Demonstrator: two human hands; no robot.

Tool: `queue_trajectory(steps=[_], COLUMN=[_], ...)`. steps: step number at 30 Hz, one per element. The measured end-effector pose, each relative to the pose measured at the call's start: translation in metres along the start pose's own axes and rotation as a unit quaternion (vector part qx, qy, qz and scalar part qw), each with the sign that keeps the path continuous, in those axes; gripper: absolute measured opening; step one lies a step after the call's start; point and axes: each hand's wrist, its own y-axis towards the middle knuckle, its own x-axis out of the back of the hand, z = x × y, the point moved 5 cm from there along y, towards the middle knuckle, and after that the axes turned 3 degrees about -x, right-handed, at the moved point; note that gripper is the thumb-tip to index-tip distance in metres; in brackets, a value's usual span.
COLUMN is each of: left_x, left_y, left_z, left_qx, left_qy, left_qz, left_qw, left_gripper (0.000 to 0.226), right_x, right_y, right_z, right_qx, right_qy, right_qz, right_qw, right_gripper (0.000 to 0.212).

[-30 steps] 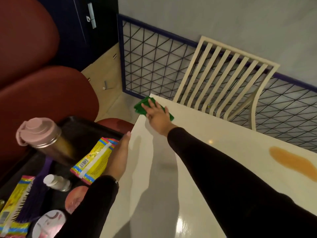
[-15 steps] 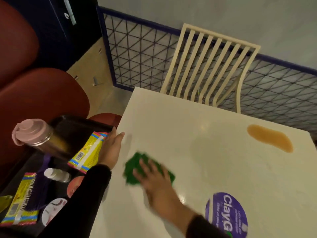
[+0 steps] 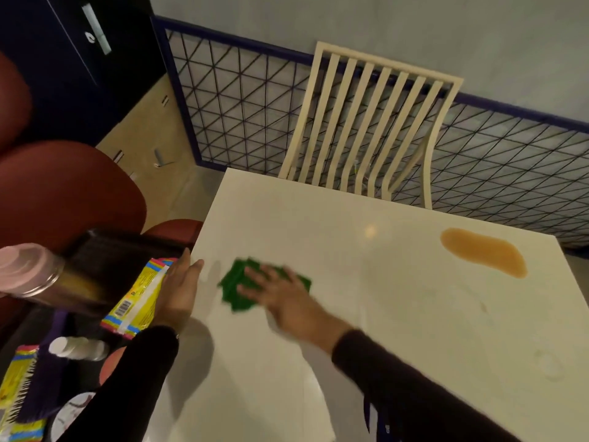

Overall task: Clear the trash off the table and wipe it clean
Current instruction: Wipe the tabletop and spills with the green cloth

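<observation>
I'm at the wiping step, my right hand [image 3: 283, 301] pressing flat, fingers spread, on the green cloth [image 3: 236, 290] near the table [image 3: 366, 314]'s left edge (my left hand [image 3: 178, 290] rests straight-fingered against that edge), and next I'd sweep across to the brown spill [image 3: 484, 255], well apart.

White glossy table [image 3: 350, 314]: holds a green cloth [image 3: 236, 285] near the left edge, a brown spill [image 3: 484, 252] well apart, toward the far right.
</observation>
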Motion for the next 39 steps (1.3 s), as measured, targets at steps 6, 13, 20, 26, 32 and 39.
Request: queue_trajectory(steps=[6,13,20,26,32,39], left_x=[-0.002,0.000,0.001,-0.001,-0.002,-0.004], left_y=[-0.002,0.005,0.031,-0.006,0.004,0.013], left_z=[0.002,0.003,0.041,-0.006,0.006,0.015], left_qx=[-0.045,-0.021,-0.008,-0.012,-0.041,-0.021], left_qy=[-0.003,0.036,0.045,0.066,0.067,0.028], left_qz=[0.003,0.018,0.043,0.029,0.034,0.007], left_qw=[0.999,0.999,0.998,0.997,0.996,0.999], left_gripper=[0.059,0.068,0.079,0.068,0.067,0.066], right_x=[0.067,0.063,-0.034,-0.021,0.059,0.100], right_y=[0.087,0.014,-0.142,-0.163,-0.049,-0.031], right_z=[-0.134,-0.128,0.074,0.073,-0.114,-0.244], right_qx=[-0.243,-0.343,-0.092,0.145,-0.111,-0.423], right_qy=[-0.027,-0.003,-0.027,0.003,-0.001,0.044], right_qz=[0.010,-0.023,0.137,0.150,-0.005,-0.069], right_qw=[0.969,0.939,0.986,0.978,0.994,0.903], right_gripper=[0.069,0.061,0.061,0.053,0.055,0.051])
